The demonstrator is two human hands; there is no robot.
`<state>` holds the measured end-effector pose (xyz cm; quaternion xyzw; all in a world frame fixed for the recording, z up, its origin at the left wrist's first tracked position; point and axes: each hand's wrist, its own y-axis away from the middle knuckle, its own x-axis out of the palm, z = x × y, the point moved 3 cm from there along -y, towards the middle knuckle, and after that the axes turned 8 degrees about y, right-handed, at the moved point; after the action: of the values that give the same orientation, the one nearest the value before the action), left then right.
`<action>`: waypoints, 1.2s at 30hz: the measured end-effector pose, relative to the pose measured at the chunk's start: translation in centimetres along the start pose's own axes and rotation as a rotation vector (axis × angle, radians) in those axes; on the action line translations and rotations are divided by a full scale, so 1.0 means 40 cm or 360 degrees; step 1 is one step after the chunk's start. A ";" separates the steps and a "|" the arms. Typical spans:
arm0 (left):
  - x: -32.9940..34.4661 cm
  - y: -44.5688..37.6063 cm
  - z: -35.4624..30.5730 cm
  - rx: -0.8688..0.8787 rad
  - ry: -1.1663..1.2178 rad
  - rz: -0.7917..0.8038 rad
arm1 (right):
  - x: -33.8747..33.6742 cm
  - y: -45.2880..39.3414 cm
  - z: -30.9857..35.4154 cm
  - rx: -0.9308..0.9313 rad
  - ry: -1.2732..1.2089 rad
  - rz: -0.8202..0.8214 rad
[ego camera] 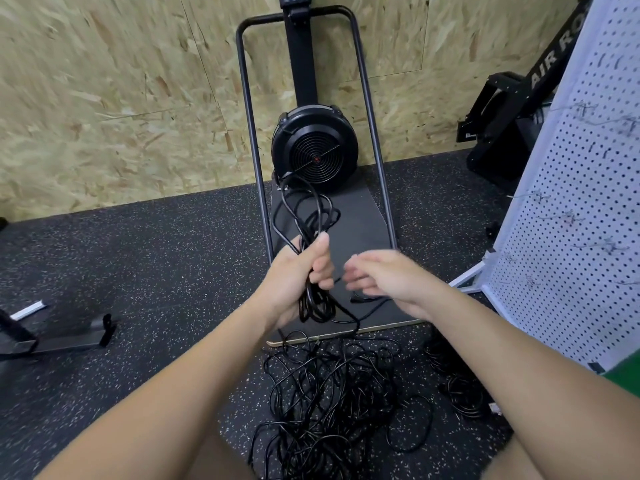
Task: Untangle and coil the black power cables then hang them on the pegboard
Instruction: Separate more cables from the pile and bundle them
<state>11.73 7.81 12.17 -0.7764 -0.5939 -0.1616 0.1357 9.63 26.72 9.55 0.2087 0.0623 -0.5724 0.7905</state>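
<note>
My left hand (300, 271) grips a bundle of coiled black cable (313, 216), with loops sticking up above the fist and more hanging below it. My right hand (381, 275) hovers just to the right, blurred, fingers loosely curled toward the cable; whether it pinches a strand cannot be told. A cable plug end (356, 299) dangles under the right hand. On the floor below lies a large tangled pile of black cables (329, 410). A second heap of black cable (460, 389) sits by the base of the white pegboard (571, 220) at the right, which carries several metal hooks.
A black fan machine (314, 148) with a tubular frame stands on a dark platform (356, 220) against the chipboard wall (121, 98). Another black exercise machine (512, 109) stands at the far right. A metal stand foot (65, 337) lies on the speckled rubber floor at the left.
</note>
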 end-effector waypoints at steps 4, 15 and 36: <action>-0.030 -0.020 -0.032 0.0075 0.0145 -0.0087 | 0.077 0.029 -0.019 -0.0013 0.0169 0.0618; -0.153 -0.035 -0.134 0.0192 0.0789 0.0002 | 0.037 0.001 -0.060 -0.0235 0.0467 0.0894; -0.024 0.011 0.023 -0.0290 -0.0308 0.0006 | 0.003 -0.002 0.073 -0.0685 0.0423 -0.0432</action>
<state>11.99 7.23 10.94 -0.7986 -0.5856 -0.1390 0.0070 9.20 25.45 12.12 0.0992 0.3129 -0.6140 0.7178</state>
